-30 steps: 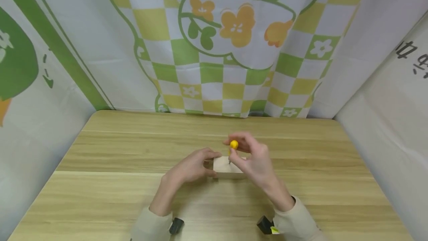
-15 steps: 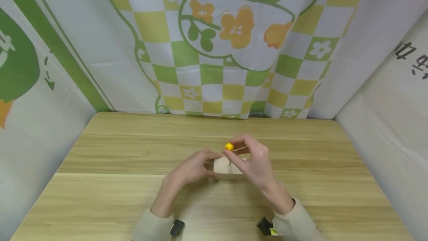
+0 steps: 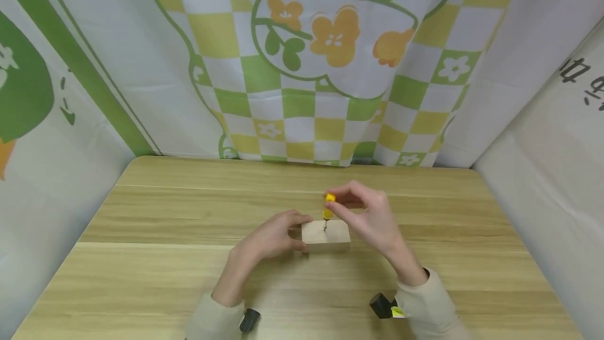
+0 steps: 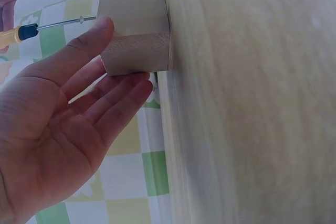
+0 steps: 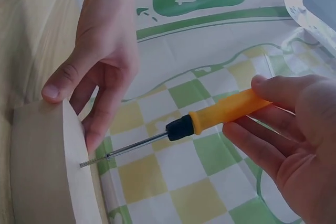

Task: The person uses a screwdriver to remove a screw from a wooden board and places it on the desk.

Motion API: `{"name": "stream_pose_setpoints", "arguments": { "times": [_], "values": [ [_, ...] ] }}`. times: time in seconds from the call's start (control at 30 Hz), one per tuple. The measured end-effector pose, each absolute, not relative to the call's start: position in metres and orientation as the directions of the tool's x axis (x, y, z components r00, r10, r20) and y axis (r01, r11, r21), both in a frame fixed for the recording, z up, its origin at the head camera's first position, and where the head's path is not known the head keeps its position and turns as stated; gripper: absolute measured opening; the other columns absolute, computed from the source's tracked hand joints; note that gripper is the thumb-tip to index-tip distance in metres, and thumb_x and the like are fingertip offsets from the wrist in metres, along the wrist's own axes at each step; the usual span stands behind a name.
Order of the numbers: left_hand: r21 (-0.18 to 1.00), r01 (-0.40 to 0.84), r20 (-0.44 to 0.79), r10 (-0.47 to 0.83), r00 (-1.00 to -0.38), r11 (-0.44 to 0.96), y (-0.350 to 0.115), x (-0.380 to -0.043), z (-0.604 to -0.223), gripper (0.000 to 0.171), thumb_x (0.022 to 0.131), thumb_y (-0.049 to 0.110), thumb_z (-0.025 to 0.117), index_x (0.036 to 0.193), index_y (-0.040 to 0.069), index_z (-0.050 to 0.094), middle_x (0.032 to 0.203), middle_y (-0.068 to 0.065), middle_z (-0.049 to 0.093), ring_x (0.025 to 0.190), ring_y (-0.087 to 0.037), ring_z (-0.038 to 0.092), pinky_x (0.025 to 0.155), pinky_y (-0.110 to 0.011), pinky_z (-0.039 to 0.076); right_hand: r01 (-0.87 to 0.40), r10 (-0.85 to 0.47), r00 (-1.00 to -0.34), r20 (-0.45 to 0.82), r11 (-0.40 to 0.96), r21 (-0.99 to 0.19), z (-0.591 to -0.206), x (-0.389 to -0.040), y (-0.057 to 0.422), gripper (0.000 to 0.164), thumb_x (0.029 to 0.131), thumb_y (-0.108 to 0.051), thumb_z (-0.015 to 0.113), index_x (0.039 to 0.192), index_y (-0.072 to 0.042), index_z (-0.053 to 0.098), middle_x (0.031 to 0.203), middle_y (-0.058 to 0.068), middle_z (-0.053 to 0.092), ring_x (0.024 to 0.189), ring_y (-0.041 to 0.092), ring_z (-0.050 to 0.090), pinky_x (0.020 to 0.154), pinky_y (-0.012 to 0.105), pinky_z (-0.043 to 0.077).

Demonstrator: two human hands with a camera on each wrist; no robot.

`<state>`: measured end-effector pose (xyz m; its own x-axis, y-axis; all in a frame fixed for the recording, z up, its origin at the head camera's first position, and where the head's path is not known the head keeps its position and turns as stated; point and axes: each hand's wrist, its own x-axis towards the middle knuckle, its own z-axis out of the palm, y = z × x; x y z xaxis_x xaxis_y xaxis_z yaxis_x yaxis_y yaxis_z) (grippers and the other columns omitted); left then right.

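Note:
A pale wooden block (image 3: 338, 231) lies on the table in the head view. My left hand (image 3: 266, 236) holds its left end, thumb on the near side and fingers on the far side. Above the block, my right hand (image 3: 373, 218) pinches the yellow handle of a screwdriver (image 5: 226, 113) between thumb and fingertips. Its steel shaft leans slightly and ends at the head of a screw (image 5: 93, 161). In the right wrist view the screw's point meets the block's top face, with most of its thread showing outside the wood.
Wood-grain table (image 3: 155, 277) surrounds the block. A checked, flowered cloth (image 3: 297, 119) hangs behind the far edge, and pale sheets enclose both sides. Black wrist devices (image 3: 381, 306) sit at both sleeves.
My right hand has shifted slightly up and right, and the screwdriver handle has risen to show more of its length. The left hand and block stay in place.

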<state>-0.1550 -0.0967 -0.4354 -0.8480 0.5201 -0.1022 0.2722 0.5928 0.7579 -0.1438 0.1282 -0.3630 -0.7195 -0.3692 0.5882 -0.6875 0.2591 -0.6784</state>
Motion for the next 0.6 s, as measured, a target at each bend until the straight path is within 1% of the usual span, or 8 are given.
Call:
{"name": "stream_pose_setpoints", "arguments": {
  "times": [0.13, 0.27, 0.4, 0.5, 0.6],
  "values": [
    [0.752, 0.281, -0.103, 0.527, -0.843, 0.596, -0.0974, -0.1544, -0.4338, 0.06, 0.083, 0.015, 0.08, 0.138, 0.008, 0.058, 0.13, -0.009, 0.063, 0.123, -0.029, 0.06, 0.106, -0.046, 0.049, -0.681, -0.431, -0.716, 0.55, 0.26, -0.684, -0.3604, -0.1441, 0.1301, 0.016, 0.088, 0.001, 0.071, 0.103, -0.005, 0.07, 0.101, 0.012, 0.076, 0.085, 0.019, 0.075, 0.073, 0.028, 0.062],
    [0.755, 0.279, -0.105, 0.529, -0.842, 0.593, -0.0972, -0.1543, -0.4334, 0.06, 0.083, 0.015, 0.08, 0.138, 0.008, 0.057, 0.13, -0.009, 0.063, 0.122, -0.029, 0.06, 0.106, -0.046, 0.049, -0.67, -0.422, -0.728, 0.541, 0.268, -0.693, -0.3614, -0.1429, 0.1307, 0.015, 0.09, 0.0, 0.07, 0.104, -0.005, 0.069, 0.102, 0.012, 0.076, 0.085, 0.02, 0.075, 0.074, 0.028, 0.062],
    [0.758, 0.263, -0.117, 0.522, -0.845, 0.597, -0.0969, -0.1544, -0.4337, 0.061, 0.082, 0.017, 0.08, 0.138, 0.008, 0.057, 0.13, -0.009, 0.063, 0.122, -0.029, 0.06, 0.105, -0.046, 0.049, -0.674, -0.349, -0.737, 0.579, 0.313, -0.669, -0.3651, -0.1408, 0.1282, 0.018, 0.087, 0.004, 0.069, 0.104, -0.004, 0.067, 0.104, 0.013, 0.074, 0.087, 0.021, 0.074, 0.074, 0.029, 0.062],
    [0.757, 0.252, -0.127, 0.514, -0.848, 0.603, -0.0967, -0.1546, -0.4338, 0.063, 0.081, 0.018, 0.081, 0.139, 0.008, 0.057, 0.13, -0.009, 0.063, 0.121, -0.029, 0.061, 0.105, -0.047, 0.049, -0.693, -0.307, -0.72, 0.623, 0.365, -0.621, -0.3668, -0.1395, 0.1247, 0.02, 0.084, 0.005, 0.072, 0.102, -0.002, 0.066, 0.102, 0.011, 0.07, 0.089, 0.021, 0.072, 0.073, 0.031, 0.063],
    [0.755, 0.242, -0.133, 0.503, -0.854, 0.61, -0.0965, -0.1544, -0.4332, 0.064, 0.081, 0.018, 0.081, 0.139, 0.009, 0.057, 0.129, -0.008, 0.063, 0.12, -0.029, 0.061, 0.105, -0.047, 0.049, -0.71, -0.304, -0.697, 0.649, 0.417, -0.567, -0.3657, -0.1376, 0.1214, 0.022, 0.082, 0.001, 0.077, 0.101, -0.002, 0.066, 0.096, 0.008, 0.066, 0.085, 0.018, 0.069, 0.07, 0.028, 0.063]
  ]
}}
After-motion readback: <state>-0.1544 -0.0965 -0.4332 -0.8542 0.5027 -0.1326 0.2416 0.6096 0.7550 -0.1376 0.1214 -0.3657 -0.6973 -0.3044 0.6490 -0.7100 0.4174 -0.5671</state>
